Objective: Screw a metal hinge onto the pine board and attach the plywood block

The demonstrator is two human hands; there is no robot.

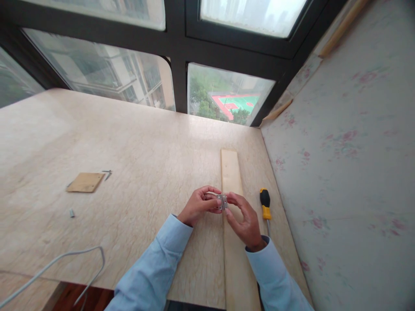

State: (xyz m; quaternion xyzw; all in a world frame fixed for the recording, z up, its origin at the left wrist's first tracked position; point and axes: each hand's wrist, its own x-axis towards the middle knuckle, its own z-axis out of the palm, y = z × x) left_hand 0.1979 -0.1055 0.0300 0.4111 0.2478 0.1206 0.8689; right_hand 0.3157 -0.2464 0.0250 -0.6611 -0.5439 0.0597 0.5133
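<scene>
A small silver metal hinge (222, 202) with screw holes is held up between both hands, over the left edge of a long pale wooden board (231, 172). My left hand (202, 205) pinches the hinge from its left side, fingers closed on it. From the right, my right hand (243, 216) grips the other side between thumb and fingertips. Part of the hinge is covered by the fingers. To the right of the board lies a yellow and black screwdriver (265, 203), its shaft partly hidden by my right sleeve.
On the marbled surface (145, 172) at left lie a small square wooden piece (86, 182), several screws or nails (107, 175) and a small grey cylindrical piece (71, 213). A white cable (65, 255) loops at the lower left. A flowered wall (350, 172) bounds the right, windows the back.
</scene>
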